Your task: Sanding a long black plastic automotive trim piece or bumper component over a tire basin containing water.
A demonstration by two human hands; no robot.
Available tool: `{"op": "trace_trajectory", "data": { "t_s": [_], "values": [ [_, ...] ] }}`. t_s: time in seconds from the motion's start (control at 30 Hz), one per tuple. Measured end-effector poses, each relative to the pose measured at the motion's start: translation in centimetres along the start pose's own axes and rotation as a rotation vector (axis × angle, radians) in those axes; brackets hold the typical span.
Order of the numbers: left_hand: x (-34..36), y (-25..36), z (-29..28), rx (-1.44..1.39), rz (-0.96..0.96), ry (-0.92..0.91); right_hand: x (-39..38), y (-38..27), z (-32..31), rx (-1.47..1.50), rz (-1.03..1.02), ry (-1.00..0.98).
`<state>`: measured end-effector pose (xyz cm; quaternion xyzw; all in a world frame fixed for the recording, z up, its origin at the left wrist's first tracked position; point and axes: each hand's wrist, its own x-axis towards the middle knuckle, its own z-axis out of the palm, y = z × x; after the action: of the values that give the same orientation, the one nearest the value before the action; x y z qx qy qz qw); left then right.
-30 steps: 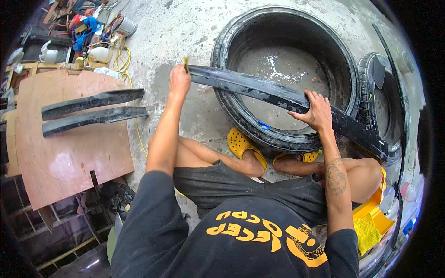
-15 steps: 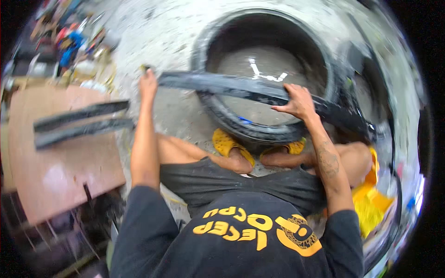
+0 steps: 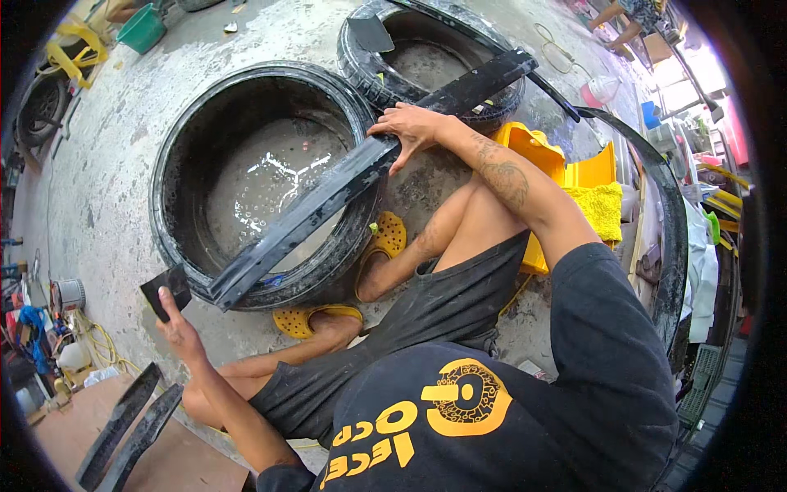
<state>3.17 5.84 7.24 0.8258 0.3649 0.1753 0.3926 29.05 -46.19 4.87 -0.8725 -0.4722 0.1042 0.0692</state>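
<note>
My right hand [image 3: 411, 129] is closed round the middle of a long black rubber strip [image 3: 316, 215]. The strip slants across a large black tyre ring [image 3: 176, 238] with wet, shiny concrete showing inside it. Its near end sticks out just past the tyre's lower left rim, while the far end reaches over a second tyre [image 3: 352, 70]. In my left hand [image 3: 180, 334] a small flat black rubber piece [image 3: 166, 289] is pinched, with the thumb on top. That piece is apart from the strip's near end.
Two shorter black strips [image 3: 123, 422] lie on a brown board [image 3: 61, 422] at lower left. A yellow container [image 3: 586, 172] with a yellow cloth [image 3: 594, 211] stands right of my leg. A long curved rubber band [image 3: 668, 221] runs along the right. A green basin [image 3: 141, 29] sits far left.
My view has turned, and the strip now slants more steeply from lower left to upper right. My left hand, earlier at the strip's left end, now shows a separate small rubber piece.
</note>
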Motion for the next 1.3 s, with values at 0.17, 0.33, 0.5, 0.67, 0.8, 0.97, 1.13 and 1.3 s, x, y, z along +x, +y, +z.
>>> {"op": "trace_trajectory", "data": {
  "t_s": [0.17, 0.33, 0.5, 0.67, 0.8, 0.97, 1.13, 1.3],
  "values": [
    [0.2, -3.0, 0.7, 0.242, 0.375, -0.202, 3.8, 0.5, -0.7, 0.119, -0.034, 0.181],
    [-1.5, -2.0, 2.5, 0.281, 0.241, -0.241, 6.0, 2.4, -1.7, 0.01, 0.07, 0.132],
    [-2.4, -3.1, 2.4, 0.348, 0.223, -0.186, 5.9, -1.8, 2.2, 0.172, 0.013, -0.015],
    [-4.5, 0.1, 2.3, 0.051, -0.02, -0.101, 6.0, -4.9, 2.4, -0.062, -0.102, -0.148],
    [-4.1, -1.3, 2.5, -0.007, 0.026, -0.117, 6.1, -4.8, 2.7, -0.037, -0.158, -0.181],
    [-3.7, -4.4, 2.4, 0.079, 0.159, -0.054, 7.2, -6.7, 2.3, -0.079, -0.168, -0.237],
    [-3.8, -4.9, -0.7, 0.253, 0.332, 0.043, 12.8, -11.2, 2.1, -0.074, -0.244, -0.041],
    [-4.7, 0.6, -1.7, -0.017, -0.106, -0.001, 17.9, -13.8, 3.6, -0.017, -0.163, -0.125]
  ]
}}
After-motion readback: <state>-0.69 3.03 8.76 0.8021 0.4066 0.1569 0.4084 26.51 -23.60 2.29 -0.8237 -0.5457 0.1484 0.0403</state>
